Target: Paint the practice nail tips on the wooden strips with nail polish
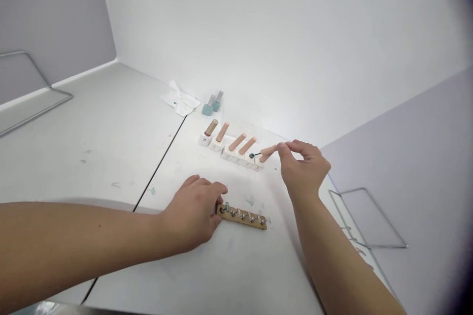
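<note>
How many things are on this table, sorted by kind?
White bottles: 5, one with its cap in the right hand
Teal bottles: 2
Tissue: 1
Strip, held by the left hand: 1
Wire frames: 2
Total: 11

Left hand (192, 214) steadies a wooden strip (242, 216) — right hand (303, 167) pinches a small brush (258, 154) over the fifth bottle (258, 164).
</note>
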The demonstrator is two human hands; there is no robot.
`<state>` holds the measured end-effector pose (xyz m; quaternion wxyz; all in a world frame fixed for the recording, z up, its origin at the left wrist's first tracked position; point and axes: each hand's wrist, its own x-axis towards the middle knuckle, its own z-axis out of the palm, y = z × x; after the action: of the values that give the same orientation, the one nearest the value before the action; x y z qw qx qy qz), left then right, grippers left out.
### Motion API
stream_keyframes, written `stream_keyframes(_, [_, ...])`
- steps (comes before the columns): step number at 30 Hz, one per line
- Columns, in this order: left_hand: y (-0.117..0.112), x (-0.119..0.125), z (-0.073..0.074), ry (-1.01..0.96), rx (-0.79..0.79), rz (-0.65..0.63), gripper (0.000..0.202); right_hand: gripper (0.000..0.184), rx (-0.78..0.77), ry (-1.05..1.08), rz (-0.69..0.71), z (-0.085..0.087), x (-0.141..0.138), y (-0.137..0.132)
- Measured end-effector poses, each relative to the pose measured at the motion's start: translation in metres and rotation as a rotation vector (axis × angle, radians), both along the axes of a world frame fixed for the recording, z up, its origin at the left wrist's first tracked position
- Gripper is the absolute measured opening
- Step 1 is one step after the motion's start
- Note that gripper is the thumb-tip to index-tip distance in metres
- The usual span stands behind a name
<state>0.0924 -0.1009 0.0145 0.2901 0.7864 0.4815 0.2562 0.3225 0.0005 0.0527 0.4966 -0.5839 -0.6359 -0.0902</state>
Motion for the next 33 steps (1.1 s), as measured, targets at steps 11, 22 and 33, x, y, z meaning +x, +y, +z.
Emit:
stream_keyframes(11, [0.0,0.0,0.002,0.004,0.001,-0.012,0.038,0.015,-0.029,0.031,0.018,0.0,-0.004,-0.001])
stream_keyframes(22, [0.0,0.0,0.003,0.01,-0.01,-0.012,0.038,0.017,-0.063,-0.103,0.054,0.002,-0.01,-0.001])
stream_keyframes(33, [0.0,0.0,0.004,0.01,-0.005,-0.022,0.038,0.014,-0.049,-0.199,0.08,0.005,-0.018,0.006])
